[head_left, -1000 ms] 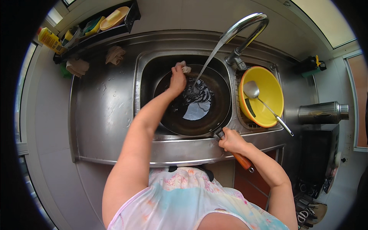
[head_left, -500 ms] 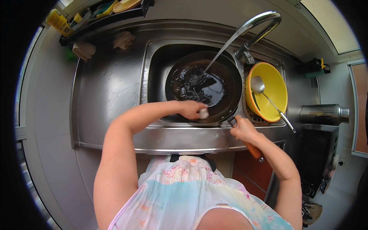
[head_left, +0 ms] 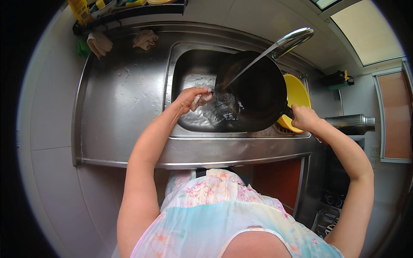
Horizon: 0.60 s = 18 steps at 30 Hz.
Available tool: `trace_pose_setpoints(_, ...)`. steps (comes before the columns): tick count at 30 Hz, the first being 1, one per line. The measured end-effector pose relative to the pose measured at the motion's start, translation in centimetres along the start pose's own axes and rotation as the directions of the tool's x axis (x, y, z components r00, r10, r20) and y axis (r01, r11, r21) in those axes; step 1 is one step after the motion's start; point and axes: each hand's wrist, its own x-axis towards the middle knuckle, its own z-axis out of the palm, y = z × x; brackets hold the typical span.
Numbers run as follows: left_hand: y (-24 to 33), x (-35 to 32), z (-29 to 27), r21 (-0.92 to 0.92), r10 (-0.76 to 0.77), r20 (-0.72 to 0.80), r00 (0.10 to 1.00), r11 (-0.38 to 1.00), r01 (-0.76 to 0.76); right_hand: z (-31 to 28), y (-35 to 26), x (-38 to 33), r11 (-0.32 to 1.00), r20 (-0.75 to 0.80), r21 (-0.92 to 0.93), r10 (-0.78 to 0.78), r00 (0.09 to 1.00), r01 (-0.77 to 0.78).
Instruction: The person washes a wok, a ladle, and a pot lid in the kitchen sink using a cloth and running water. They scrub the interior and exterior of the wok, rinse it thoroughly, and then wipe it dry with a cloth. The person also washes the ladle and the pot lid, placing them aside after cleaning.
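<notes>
A dark wok [head_left: 258, 92] is tilted over the right part of the steel sink [head_left: 189, 53], and water runs off its left side into the basin. My right hand [head_left: 303, 118] is closed around the wok's handle, to the right of the rim. A wet, pale cloth [head_left: 201, 101] is bunched in my left hand [head_left: 189, 99], whose fingers are closed on it beside the wok's left edge. From the faucet [head_left: 297, 36] a stream of water falls into the wok.
Behind the wok's right side stands a yellow bowl [head_left: 297, 92], partly hidden. A metal flask [head_left: 350, 124] is farther right. Two crumpled cloths, one a beige rag [head_left: 145, 39], lie at the back left below a dark shelf [head_left: 137, 17]. Drops wet the steel drainboard [head_left: 120, 107].
My right hand has raised and tilted the wok toward the left, and water now pours out of it. My left hand has moved left with the cloth, away from the wok's near rim.
</notes>
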Motion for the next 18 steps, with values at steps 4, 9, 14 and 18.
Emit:
trace_pose_setpoints(4, -0.7, 0.5, -1.6, -0.221, -0.090, 0.119, 0.989, 0.968, 0.115, -0.6, -0.5, 0.6, 0.989, 0.014, -0.147, 0.026, 1.000, -0.024)
trace_pose_setpoints(9, -1.7, 1.7, -0.5, -0.403, -0.037, 0.285, 0.958, 0.902, 0.155, -1.6, -1.5, 1.0, 0.959, 0.005, -0.276, 0.070, 0.998, -0.066)
trace_pose_setpoints(14, -0.7, 0.3, 0.6, -0.347, -0.004, 0.115, 0.993, 0.937, 0.043, -3.6, -2.8, 2.4, 0.937, 0.062, -0.336, 0.120, 0.991, -0.093)
trace_pose_setpoints(18, -0.3, 1.1, 0.3, -0.258, -0.016, 0.136, 0.991, 0.965, 0.051, -4.4, -3.4, 3.1, 0.924, 0.087, -0.358, 0.175, 0.981, -0.133)
